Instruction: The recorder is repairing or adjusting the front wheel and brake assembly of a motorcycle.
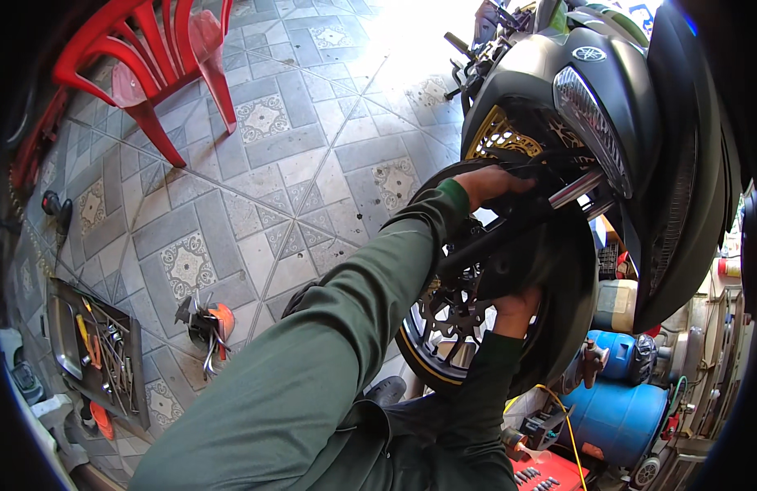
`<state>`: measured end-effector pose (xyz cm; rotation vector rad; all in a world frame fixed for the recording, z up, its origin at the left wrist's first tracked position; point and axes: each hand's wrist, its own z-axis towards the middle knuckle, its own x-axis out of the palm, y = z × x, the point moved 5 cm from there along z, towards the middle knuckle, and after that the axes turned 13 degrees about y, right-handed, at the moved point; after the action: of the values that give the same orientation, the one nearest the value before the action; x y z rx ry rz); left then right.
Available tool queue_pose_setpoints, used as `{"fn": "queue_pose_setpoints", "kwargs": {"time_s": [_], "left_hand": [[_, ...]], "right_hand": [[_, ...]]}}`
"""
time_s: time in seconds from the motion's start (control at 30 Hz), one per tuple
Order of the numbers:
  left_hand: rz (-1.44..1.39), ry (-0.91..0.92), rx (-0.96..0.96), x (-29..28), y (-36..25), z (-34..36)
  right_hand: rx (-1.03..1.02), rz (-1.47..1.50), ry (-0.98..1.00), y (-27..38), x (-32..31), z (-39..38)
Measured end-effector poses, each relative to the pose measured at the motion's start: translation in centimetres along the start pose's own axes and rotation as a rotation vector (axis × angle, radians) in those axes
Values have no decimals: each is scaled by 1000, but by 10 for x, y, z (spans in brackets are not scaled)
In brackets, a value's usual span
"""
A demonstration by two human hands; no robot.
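A dark motorcycle [615,90] stands before me, its front wheel [444,372] turned toward my hands. My left hand [494,185] reaches in at the top of the wheel, beside the shiny fork tube [576,190]. Its fingers bend in behind dark parts, and what they hold is hidden. Lower down, my right hand [519,306] is against the black front fender [521,258], between spokes and tyre [570,303]. Motion smears the fingers of that hand. A spotted brake disc [448,315] shows near the hub, and a gold-coloured perforated part [503,135] sits above the wheel.
A tool tray [59,315] with wrenches and pliers lies at left, near a holder of tools [206,327] on the tiled floor [292,254]. A red chair [141,78] stands far left. Blue tanks [615,413] and a yellow cable [568,417] are at right.
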<state>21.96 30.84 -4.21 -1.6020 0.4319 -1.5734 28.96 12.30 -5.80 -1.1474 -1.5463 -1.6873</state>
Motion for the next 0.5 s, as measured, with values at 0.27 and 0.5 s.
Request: {"fn": "queue_pose_setpoints", "kwargs": {"time_s": [0.27,0.5], "left_hand": [[-13,9,-86,-1,2,-3],[-42,5,-52,-3,1,-2]], "right_hand": [[-4,112,-162,3,-9,-1],[39,191,-70,-2,-2,4]]}}
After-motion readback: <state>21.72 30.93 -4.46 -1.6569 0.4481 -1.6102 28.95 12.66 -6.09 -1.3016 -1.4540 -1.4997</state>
